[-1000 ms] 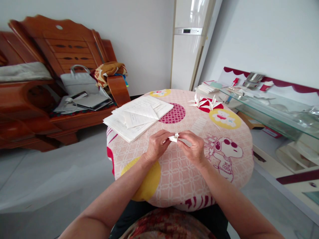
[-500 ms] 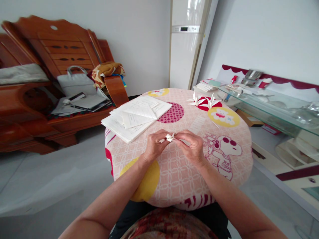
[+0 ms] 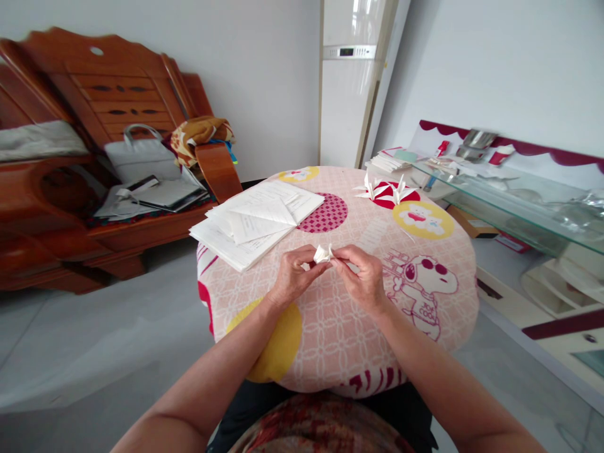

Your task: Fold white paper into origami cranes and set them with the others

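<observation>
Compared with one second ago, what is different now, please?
The small folded paper was turned and shows a broader, bulkier side. Nothing was newly taken or let go: the left grip and right grip both stay on it. The two folded figures and the paper stack stayed in place.

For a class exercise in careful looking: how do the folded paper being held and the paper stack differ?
The folded paper is small and compact; the paper stack is far larger and broad. The folded paper is held; the paper stack lies on the tablecloth. The paper stack shows printing; on the folded paper, none is discernible. Both are whitish.
</observation>
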A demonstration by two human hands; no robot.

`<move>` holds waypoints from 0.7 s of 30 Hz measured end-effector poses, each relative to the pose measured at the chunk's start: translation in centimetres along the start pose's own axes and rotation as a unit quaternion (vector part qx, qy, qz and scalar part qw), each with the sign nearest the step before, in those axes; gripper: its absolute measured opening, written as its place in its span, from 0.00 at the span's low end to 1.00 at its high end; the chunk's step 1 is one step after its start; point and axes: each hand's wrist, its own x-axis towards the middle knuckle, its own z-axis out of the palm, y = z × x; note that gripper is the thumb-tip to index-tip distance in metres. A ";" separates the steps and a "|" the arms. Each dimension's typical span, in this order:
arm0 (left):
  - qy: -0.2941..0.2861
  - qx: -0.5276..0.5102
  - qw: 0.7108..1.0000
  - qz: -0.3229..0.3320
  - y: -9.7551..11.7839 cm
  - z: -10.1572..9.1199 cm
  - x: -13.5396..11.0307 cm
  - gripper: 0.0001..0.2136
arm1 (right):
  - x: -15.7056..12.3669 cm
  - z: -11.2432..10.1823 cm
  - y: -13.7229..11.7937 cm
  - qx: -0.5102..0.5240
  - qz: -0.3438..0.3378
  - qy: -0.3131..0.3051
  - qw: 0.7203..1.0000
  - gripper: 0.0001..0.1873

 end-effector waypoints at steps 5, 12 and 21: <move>0.006 0.002 1.000 -0.020 0.1 0.2 0.1 0.15 | 0.0 0.2 0.1 0.021 0.025 0.010 0.999 0.06; 0.002 0.002 0.999 -0.036 0.2 0.2 0.1 0.16 | -0.2 0.6 0.3 0.079 0.105 0.064 0.989 0.05; 0.009 0.049 0.999 -0.021 -0.2 0.2 0.0 0.15 | -0.3 0.5 1.0 0.049 0.101 0.026 0.993 0.06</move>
